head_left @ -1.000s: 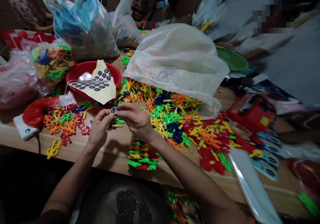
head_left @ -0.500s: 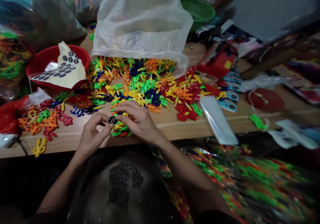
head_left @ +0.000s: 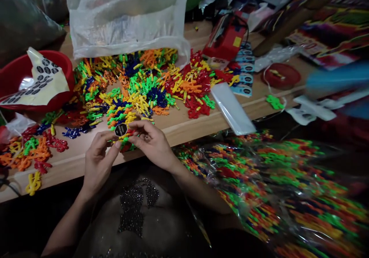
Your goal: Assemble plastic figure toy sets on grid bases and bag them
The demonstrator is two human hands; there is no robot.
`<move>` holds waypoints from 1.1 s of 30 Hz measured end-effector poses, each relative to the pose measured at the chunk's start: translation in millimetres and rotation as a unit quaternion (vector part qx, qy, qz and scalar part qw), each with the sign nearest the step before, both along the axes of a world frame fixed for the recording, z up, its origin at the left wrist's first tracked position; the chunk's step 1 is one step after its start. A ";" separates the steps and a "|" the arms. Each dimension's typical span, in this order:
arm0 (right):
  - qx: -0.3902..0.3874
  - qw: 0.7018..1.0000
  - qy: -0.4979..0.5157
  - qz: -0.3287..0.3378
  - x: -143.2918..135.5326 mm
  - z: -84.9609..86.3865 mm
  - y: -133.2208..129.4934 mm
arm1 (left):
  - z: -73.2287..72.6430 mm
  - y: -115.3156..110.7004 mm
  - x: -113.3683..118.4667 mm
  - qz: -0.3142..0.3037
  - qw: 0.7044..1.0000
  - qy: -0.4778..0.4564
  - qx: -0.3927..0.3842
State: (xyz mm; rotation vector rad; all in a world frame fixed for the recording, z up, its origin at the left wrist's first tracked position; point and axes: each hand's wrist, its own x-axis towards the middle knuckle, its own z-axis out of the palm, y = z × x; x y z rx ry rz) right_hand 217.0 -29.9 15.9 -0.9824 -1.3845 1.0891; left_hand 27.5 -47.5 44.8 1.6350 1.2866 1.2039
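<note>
A small black sticker [head_left: 121, 130] with pale printing and a light rim is held face up near the table's front edge. My left hand [head_left: 98, 158] pinches its left side between thumb and fingers. My right hand [head_left: 154, 144] has its index finger and thumb at the sticker's right edge, with the other fingers curled in. Directly behind the sticker is a stacked row of colourful plastic figures [head_left: 118, 114], partly hidden by it and by my fingers. A loose heap of similar figures [head_left: 144, 85] spreads beyond my hands.
A red basin [head_left: 65, 71] holds a sticker sheet [head_left: 47, 75]. A white sack [head_left: 127, 23] stands behind the heap. Clear plastic sleeves [head_left: 233, 110], a red device [head_left: 226, 39] and blue cards [head_left: 245, 73] lie to the right. Filled bags [head_left: 259, 185] are below the table edge.
The view has shifted right and down. The sticker has turned so that its printed face shows more fully. A blurred blue shape has appeared at the right edge.
</note>
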 end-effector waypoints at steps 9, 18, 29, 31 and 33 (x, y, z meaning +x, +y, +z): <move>-0.118 0.969 0.216 0.002 -17.0 -8.0 -2.2 | -15.0 -8.4 10.0 -0.026 0.982 0.133 0.129; 0.078 0.981 -0.177 0.009 41.8 -37.4 -30.2 | -41.6 21.0 -30.8 -0.131 0.942 0.242 0.194; 0.070 0.930 -0.361 -0.011 5.5 -110.9 -41.1 | -130.7 -21.1 -23.6 0.091 0.992 -0.020 0.087; 0.080 0.928 -0.363 -0.024 2.4 -113.4 -42.0 | -141.0 -24.8 -21.0 0.101 0.994 -0.036 0.033; 0.095 0.926 -0.364 -0.034 0.5 -114.9 -43.6 | -145.4 -24.5 -19.0 0.105 0.993 -0.046 -0.019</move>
